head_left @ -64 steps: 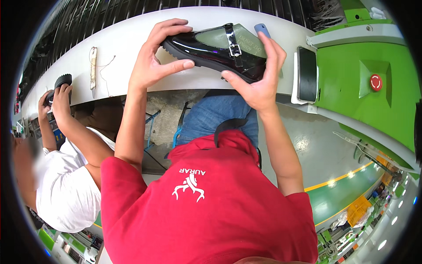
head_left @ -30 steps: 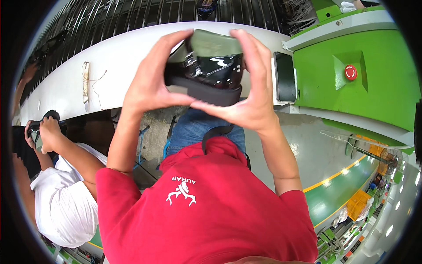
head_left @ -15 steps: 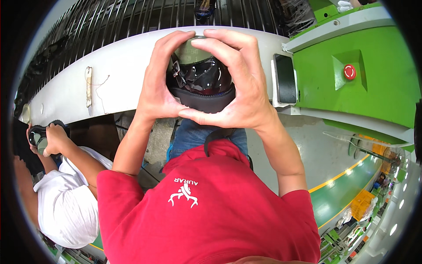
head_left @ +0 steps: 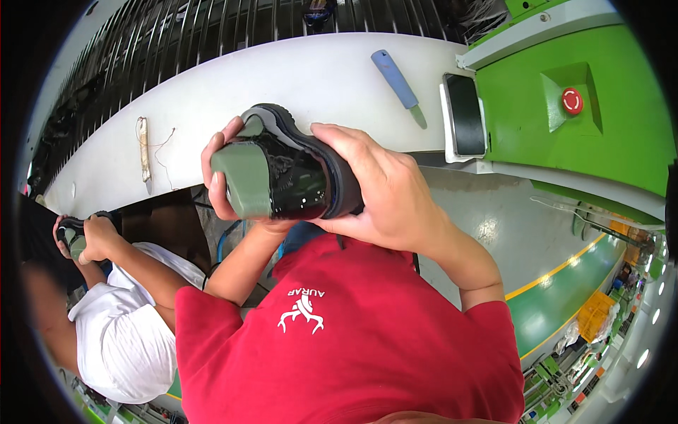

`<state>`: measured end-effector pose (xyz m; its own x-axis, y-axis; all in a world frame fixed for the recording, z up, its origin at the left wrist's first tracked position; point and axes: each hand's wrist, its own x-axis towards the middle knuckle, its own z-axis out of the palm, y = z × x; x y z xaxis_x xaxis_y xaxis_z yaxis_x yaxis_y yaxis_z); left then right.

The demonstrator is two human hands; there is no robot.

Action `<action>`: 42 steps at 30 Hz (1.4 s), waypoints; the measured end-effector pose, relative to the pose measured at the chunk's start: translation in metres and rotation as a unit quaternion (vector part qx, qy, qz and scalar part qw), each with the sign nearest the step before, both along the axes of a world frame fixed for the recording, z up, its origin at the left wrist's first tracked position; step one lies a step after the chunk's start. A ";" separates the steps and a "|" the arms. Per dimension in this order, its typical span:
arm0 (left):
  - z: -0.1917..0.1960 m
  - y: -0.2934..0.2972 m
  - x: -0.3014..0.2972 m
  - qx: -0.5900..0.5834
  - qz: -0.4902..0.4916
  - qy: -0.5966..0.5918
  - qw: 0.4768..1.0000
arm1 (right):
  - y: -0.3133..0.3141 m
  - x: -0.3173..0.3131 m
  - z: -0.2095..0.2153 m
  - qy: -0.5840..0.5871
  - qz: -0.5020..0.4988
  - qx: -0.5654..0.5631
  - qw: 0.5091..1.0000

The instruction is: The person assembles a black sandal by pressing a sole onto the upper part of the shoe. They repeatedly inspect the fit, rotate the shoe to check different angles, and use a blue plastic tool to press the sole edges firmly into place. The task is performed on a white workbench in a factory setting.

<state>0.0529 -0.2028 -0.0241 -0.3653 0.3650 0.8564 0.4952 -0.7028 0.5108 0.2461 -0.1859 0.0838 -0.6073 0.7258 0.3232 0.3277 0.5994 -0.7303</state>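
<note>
Two hands closed on one glossy black shoe [head_left: 296, 173] just above our red shirt [head_left: 353, 339], a little left of the picture's middle. Our right hand [head_left: 381, 201] wrapped over its dark sole side from three o'clock, fingers curled firmly around it. Our left hand [head_left: 222, 177] gripped it from nine o'clock — fingers bent around the grey-green last [head_left: 244, 180] that filled the shoe, thumb hidden behind.

At about eight o'clock sat a co-worker in a white shirt [head_left: 120, 332], both hands clasped on another dark shoe [head_left: 70, 233]; we could not tell how tightly.

Beyond our shoe ran the white bench [head_left: 282, 78]. On it, at ten o'clock, lay a pale stick with loose thread [head_left: 145, 148]; at one o'clock a blue-handled tool [head_left: 399, 85], and just beside it a dark phone [head_left: 466, 113] against the green machine housing [head_left: 607, 141], which carried a red button [head_left: 572, 100]. Farthest — at twelve o'clock — were the black conveyor slats [head_left: 233, 25].
</note>
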 end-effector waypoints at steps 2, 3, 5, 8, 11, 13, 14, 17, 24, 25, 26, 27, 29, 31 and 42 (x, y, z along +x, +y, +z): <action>0.004 -0.017 0.002 -0.123 -0.057 -0.238 0.962 | -0.009 0.004 0.002 -0.036 -0.001 0.023 0.999; 0.003 -0.023 0.001 -0.157 -0.079 -0.318 0.932 | -0.014 0.004 0.004 -0.060 -0.009 0.022 0.998; 0.004 -0.031 0.001 -0.169 -0.116 -0.420 0.884 | -0.021 0.005 0.010 -0.112 -0.022 0.023 0.993; 0.010 -0.034 0.001 -0.153 -0.141 -0.417 0.885 | -0.026 0.003 0.012 -0.150 -0.042 0.054 0.986; 0.007 -0.028 0.005 -0.134 -0.072 -0.242 0.958 | -0.019 0.009 0.025 -0.200 0.008 -0.087 0.976; 0.000 -0.019 0.007 -0.081 -0.015 -0.096 0.992 | -0.004 0.020 0.035 -0.130 0.085 -0.177 0.972; -0.004 -0.017 0.007 -0.059 -0.002 -0.048 0.997 | 0.005 0.027 0.033 -0.097 0.121 -0.215 0.964; -0.012 -0.020 0.004 -0.052 -0.049 -0.053 0.996 | 0.025 0.043 0.020 -0.030 0.189 -0.294 0.936; -0.003 -0.032 0.005 -0.134 -0.168 -0.306 0.927 | 0.030 0.049 0.013 -0.024 0.201 -0.343 0.917; -0.003 -0.031 0.007 -0.109 -0.180 -0.335 0.918 | 0.029 0.048 0.012 -0.017 0.197 -0.346 0.917; -0.004 -0.033 0.004 -0.130 -0.189 -0.326 0.917 | 0.027 0.048 0.010 -0.008 0.193 -0.342 0.920; -0.006 -0.036 -0.002 -0.152 -0.197 -0.318 0.915 | 0.026 0.048 0.010 -0.010 0.190 -0.348 0.918; -0.009 -0.039 -0.005 -0.165 -0.210 -0.307 0.914 | 0.024 0.049 0.013 -0.025 0.186 -0.370 0.910; -0.013 -0.039 0.000 -0.150 -0.191 -0.267 0.933 | 0.021 0.050 0.014 -0.013 0.179 -0.388 0.904; 0.025 -0.005 0.004 -0.203 -0.119 0.217 0.947 | -0.009 0.035 -0.046 0.186 -0.037 -0.399 0.897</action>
